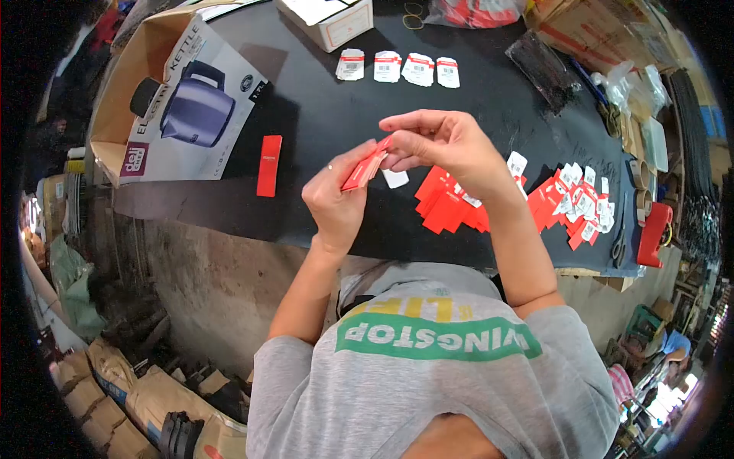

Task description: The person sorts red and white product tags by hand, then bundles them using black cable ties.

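My left hand [334, 200] is closed around a small stack of red cards [362, 174], pinched near the middle of the table's front half. My right hand [451, 145] is beside the upper end of that stack, its index finger stretched out apart from the thumb; its fingertips are partly hidden behind the cards. A white tag [395, 178] lies below the two hands. Under and beside my right wrist is a spread pile of red cards [443, 205]. Farther right, more red cards mix with white barcode tags [582, 200]. A single red card strip [268, 166] lies to the left.
An electric kettle box [187, 107] stands at the left of the black table [306, 99]. Several stacks of white barcode tags [388, 67] form a row near a white box [332, 21]. Scissors [619, 243] and a red tape dispenser [654, 234] are at the right edge.
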The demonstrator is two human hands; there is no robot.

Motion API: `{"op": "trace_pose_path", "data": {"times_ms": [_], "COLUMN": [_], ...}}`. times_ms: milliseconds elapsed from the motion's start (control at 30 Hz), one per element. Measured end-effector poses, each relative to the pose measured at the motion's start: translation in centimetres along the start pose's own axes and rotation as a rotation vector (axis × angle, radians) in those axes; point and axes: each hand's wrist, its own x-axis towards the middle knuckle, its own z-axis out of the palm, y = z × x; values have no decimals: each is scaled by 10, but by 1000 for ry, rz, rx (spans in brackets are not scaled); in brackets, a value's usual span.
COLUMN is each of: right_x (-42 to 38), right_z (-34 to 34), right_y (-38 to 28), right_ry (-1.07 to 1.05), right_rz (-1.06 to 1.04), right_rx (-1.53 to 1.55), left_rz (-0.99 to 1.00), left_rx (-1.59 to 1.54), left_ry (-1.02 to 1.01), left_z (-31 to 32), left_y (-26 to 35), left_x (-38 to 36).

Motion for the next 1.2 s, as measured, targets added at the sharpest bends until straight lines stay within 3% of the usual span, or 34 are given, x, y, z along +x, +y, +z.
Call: {"op": "trace_pose_path", "data": {"times_ms": [67, 233, 333, 500, 567, 633, 700, 733, 767, 833, 900, 967, 1033, 1100, 1200], "right_x": [-6, -26, -31, -35, -35, -30, -21, -16, -6, 16, 40, 69, 103, 126, 140], "right_z": [-10, -23, -44, -88, -103, -118, -120, -114, -107, -82, -58, -35, -21, -5, 5], "right_y": [-1, -16, -14, -5, 6, 19, 24, 29, 31, 30, 35, 52, 67, 75, 83], "right_ry": [-5, 191, 381, 538, 589, 616, 704, 798, 780, 820, 554, 332, 293, 300, 343], "right_rz": [61, 5, -214, -164, 7, 11, 115, -185, -190, -532, -590, -518, -435, -354, -269], "right_rx": [42, -85, -183, -242, -360, -424, -811, -1213, -1211, -1256, -1266, -1056, -1123, -1097, -1112], "left_rz": [216, 224, -242, -682, -730, -926, -970, -1022, -1074, -1107, -1132, -1224, -1240, -1336, -1339], "left_rx": [85, -5, -226, -600, -622, -673, -659, -709, -761, -858, -959, -1081, -1144, -1197, -1177], "left_ry": [-9, -86, -265, -434, -453, -460, -456, -445, -433, -376, -330, -495, -501, -635, -599], "left_z": [3, 15, 24, 32, 34, 31, 20, 14, 8, -1, -10, -20, -23, -27, -32], "left_y": [-4, 21, 28, 31, 21, 22, 18, 15, 13, 8, 9, 16, 22, 28, 32], "left_x": [6, 3, -12, -36, -50, -56, -60, -61, -64, -70, -73, -76, -84, -86, -82]}}
